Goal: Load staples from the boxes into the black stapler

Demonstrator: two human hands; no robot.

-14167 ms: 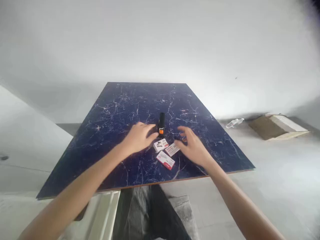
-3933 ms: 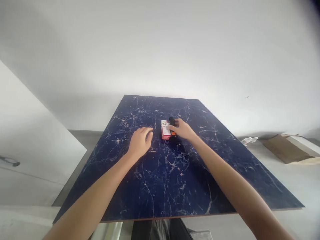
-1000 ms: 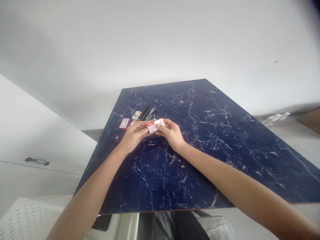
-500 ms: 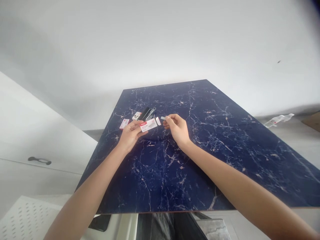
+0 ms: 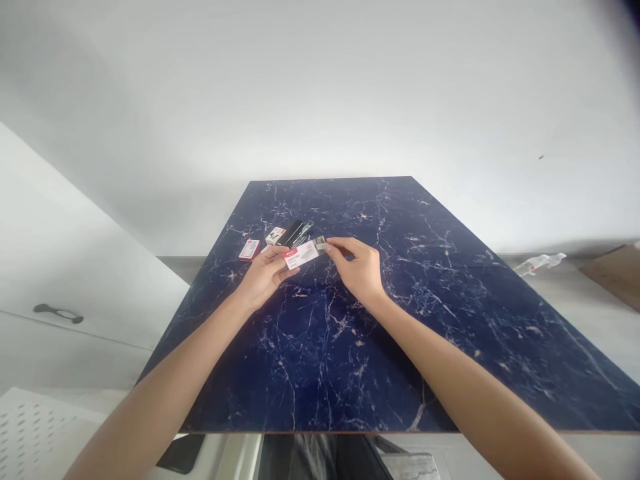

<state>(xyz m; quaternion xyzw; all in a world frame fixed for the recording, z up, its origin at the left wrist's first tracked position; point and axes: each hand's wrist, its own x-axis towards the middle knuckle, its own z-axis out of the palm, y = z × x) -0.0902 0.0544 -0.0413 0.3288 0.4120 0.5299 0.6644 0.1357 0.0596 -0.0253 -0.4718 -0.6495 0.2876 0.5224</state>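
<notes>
A small, oblong white-and-red cardboard box (image 5: 303,255) is held up over the dark blue, white-veined table (image 5: 370,373), left of the line midway between its left and right edges and well back from the near edge. By the left hand (image 5: 263,277) the box is gripped at its left end, with thumb and fingers closed on it. The right hand (image 5: 361,267) is half curled, its thumb and forefinger brought together at the box's other end, where a grey part is seen; whether anything is pinched there cannot be told.

Beyond the left hand, toward the table's far left corner, a black, long-bodied stapler (image 5: 291,233) with a silvery metal arm is laid. Just beside it a white box with a dark printed picture (image 5: 275,235) is seen, and nearer the left edge a flat red-and-white box (image 5: 249,250).

The held box is judged light, its thin card easily crushed and slightly slick. It is best taken by its narrow edges, lightly, and level, so that loose contents are not spilled.
</notes>
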